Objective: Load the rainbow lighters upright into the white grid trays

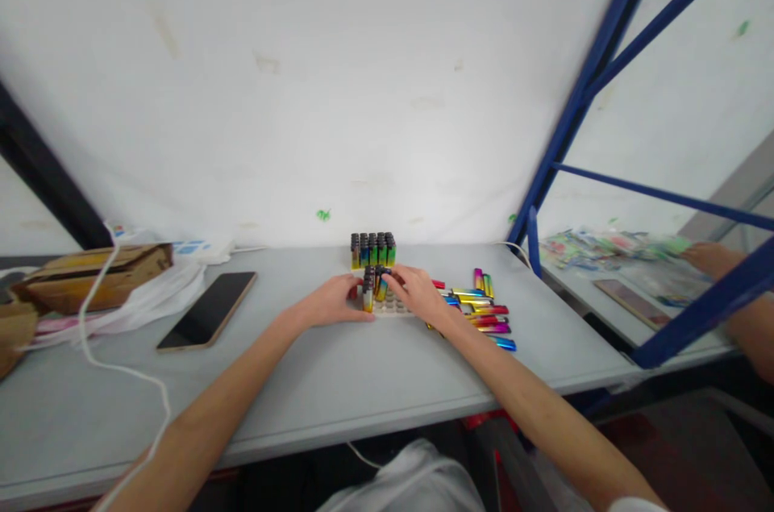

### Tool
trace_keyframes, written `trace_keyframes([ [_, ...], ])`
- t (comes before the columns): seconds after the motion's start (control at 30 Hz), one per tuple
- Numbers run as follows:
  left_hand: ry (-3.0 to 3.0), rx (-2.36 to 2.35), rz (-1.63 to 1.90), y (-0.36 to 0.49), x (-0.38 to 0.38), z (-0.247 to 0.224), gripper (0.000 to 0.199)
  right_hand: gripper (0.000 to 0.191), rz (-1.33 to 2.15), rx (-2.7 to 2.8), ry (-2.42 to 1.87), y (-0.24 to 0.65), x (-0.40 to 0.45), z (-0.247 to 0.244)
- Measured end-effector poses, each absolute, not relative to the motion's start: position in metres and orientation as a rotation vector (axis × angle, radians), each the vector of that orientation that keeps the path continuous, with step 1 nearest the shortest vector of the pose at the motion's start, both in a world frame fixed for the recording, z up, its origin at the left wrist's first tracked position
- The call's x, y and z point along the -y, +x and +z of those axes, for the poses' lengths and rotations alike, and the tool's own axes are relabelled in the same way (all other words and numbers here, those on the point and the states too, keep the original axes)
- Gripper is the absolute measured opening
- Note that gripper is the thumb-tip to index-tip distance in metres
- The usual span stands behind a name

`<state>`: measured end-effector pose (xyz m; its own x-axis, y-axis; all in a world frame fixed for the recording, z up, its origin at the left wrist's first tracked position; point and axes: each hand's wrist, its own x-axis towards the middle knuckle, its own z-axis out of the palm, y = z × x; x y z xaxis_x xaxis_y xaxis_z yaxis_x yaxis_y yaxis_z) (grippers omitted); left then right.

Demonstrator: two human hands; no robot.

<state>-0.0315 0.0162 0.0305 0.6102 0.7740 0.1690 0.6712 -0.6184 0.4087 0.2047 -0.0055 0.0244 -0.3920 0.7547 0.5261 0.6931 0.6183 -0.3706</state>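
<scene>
My left hand (334, 301) rests on the grey table (314, 383), its fingers against the left side of a white tray (396, 309) that holds several upright colourful lighters (368, 294). My right hand (417, 292) pinches one lighter (382, 284) at the tray, fingers closed on its top. A full block of upright lighters (373, 250) stands just behind, near the wall. Several loose lighters (484, 310) lie flat on the table to the right of my right hand.
A dark phone (209, 309) lies at the left. Further left are a cardboard box (90, 274), a plastic bag and a white cable (114, 371). A blue metal frame (562, 141) stands at the right; beyond it another person's arm (746, 310) rests at a neighbouring table.
</scene>
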Motion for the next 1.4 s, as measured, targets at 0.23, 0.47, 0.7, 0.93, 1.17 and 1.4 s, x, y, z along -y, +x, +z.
trace_keyframes([
  [0.23, 2.537, -1.154, 0.486, -0.031, -0.016, 0.031, 0.059, 0.031, 0.151, 2.257, -1.067, 0.210, 0.007, 0.029],
  [0.47, 2.543, -1.145, 0.472, -0.031, -0.015, 0.034, 0.056, 0.026, 0.179, 2.246, -1.091, 0.206, 0.011, 0.028],
  [0.7, 2.533, -1.179, 0.469, -0.032, -0.016, 0.032, 0.055, 0.030, 0.084, 2.328, -1.203, 0.204, 0.013, 0.032],
  [0.93, 2.533, -1.151, 0.495, -0.031, -0.016, 0.033, 0.053, 0.046, -0.015, 2.279, -1.345, 0.235, 0.006, 0.046],
  [1.17, 2.538, -1.173, 0.495, -0.031, -0.016, 0.033, 0.054, 0.034, 0.080, 2.391, -1.716, 0.292, -0.014, 0.034],
  [1.4, 2.558, -1.150, 0.484, -0.032, -0.018, 0.032, 0.055, 0.027, 0.156, 2.164, -1.776, 0.284, -0.013, 0.037],
])
